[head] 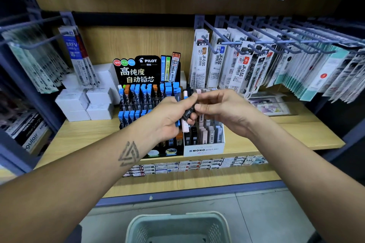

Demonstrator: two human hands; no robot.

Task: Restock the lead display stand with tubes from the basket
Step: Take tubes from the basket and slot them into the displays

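The black Pilot lead display stand [138, 77] sits on the wooden shelf, with rows of blue-capped and orange-capped lead tubes [136, 92] standing in its tiers. My left hand [169, 118] hovers in front of the stand and grips a small bunch of tubes, blue, pink and black. My right hand [223, 110] meets it from the right and pinches the black tube [188, 114] at its upper end. The pale green basket [177, 227] stands on the floor below me; what it holds is out of view.
A white Mono graph MG box [203, 149] of tubes stands right of the stand. White cartons [87, 102] are stacked to its left. Packaged refills hang on metal hooks [256, 45] to the left and right. Small boxes [197, 163] line the lower shelf.
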